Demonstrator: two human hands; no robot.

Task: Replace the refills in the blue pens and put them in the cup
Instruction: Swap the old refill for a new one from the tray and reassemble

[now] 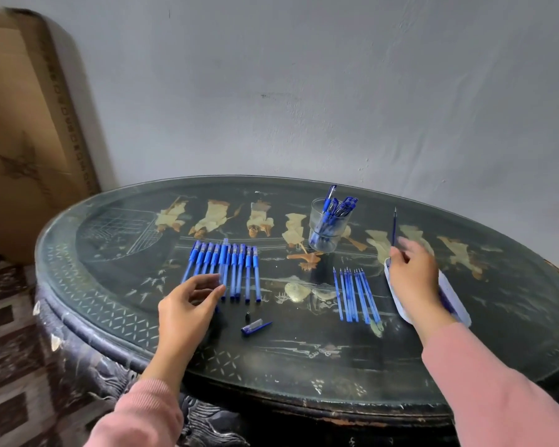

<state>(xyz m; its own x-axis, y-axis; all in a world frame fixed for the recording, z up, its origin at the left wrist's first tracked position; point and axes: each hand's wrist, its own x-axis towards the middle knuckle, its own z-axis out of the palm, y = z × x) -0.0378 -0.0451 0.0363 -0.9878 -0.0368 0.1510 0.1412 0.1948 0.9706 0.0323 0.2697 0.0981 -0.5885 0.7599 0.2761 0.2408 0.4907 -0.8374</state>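
Left hand [188,306] pinches pen barrel [224,266] | right hand [413,279] pinches refill [394,225], tip pointing away | refill well right of barrel

Right hand [413,279] pinches refill [394,229]; left hand [188,304] seemingly holds clear barrel [224,259]

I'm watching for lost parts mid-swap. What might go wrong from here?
1. The small black piece and loose cap lie unsecured beside the left hand, which holds a pen barrel; a sweep may knock them away.
2. The right hand pinches the refill by its lower end only; it may slip or bend.
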